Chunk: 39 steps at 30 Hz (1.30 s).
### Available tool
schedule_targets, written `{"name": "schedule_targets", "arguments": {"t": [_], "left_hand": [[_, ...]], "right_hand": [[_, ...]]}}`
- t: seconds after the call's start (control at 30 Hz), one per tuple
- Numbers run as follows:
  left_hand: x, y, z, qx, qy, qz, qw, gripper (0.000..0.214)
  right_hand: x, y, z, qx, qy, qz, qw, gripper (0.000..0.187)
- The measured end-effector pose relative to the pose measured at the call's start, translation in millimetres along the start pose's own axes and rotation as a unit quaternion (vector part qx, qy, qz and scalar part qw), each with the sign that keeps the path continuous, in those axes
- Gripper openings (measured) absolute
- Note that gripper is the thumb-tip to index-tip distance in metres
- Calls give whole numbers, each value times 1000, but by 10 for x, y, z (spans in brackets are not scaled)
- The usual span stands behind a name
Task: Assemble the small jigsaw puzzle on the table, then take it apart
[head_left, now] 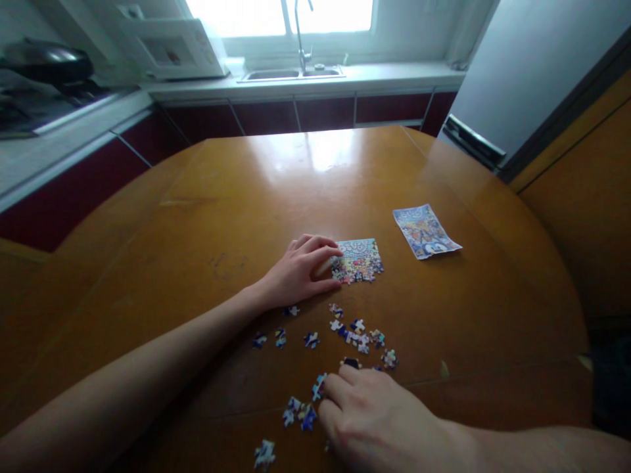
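We rest our left hand (300, 268) at the left edge of the partly joined puzzle (359, 263), in the middle of the table (236, 210), its fingers and thumb loosely parted. Nearer, our right hand (369, 407) curls down among loose pieces (311, 339); we cannot tell whether it grips one. Far right of the puzzle, we see a printed sheet (426, 231) lying flat.

I wear the camera on my head, and it looks forward and down over the wooden table (276, 190). My right hand (362, 410) is closest to it, low in the view; my left hand (303, 266) lies farther out, near the middle. Beyond the table, the wide view reaches the sink (273, 75) and window (236, 16), with a fridge (532, 79) at the right.
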<state>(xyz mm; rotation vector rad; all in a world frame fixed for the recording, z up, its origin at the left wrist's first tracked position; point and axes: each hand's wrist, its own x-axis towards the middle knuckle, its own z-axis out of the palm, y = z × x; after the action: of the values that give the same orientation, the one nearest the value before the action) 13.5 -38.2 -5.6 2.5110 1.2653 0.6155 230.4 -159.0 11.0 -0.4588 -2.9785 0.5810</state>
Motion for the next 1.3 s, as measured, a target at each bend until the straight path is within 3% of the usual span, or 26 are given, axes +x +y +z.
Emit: {"name": "schedule_targets", "arguments": {"t": [0.1,0.17,0.33,0.43,0.53,0.93,1.3], "left_hand": [[-2,-18,5,-1,1,0,1000,45],[-1,-23,6,-1,2,0,1000,44],[-4,-16,-4,3,0,-1,1000,42],[-8,-23,-4,5,-1,-2,1000,43],[-8,-36,1,5,-2,-1,1000,43],[4,-13,-23,-1,-1,0,1000,38],[3,-18,-3,2,0,2,1000,37]], "right_hand": [[5,57,-114,41,-6,-4,999,6],[-8,187,-301,109,16,39,993,5],[-71,856,-783,238,206,241,918,13],[-91,1255,-839,251,240,327,879,11],[-87,1444,-765,269,230,359,864,9],[-52,1463,-648,286,200,372,860,9],[-29,1462,-629,237,208,362,877,13]]}}
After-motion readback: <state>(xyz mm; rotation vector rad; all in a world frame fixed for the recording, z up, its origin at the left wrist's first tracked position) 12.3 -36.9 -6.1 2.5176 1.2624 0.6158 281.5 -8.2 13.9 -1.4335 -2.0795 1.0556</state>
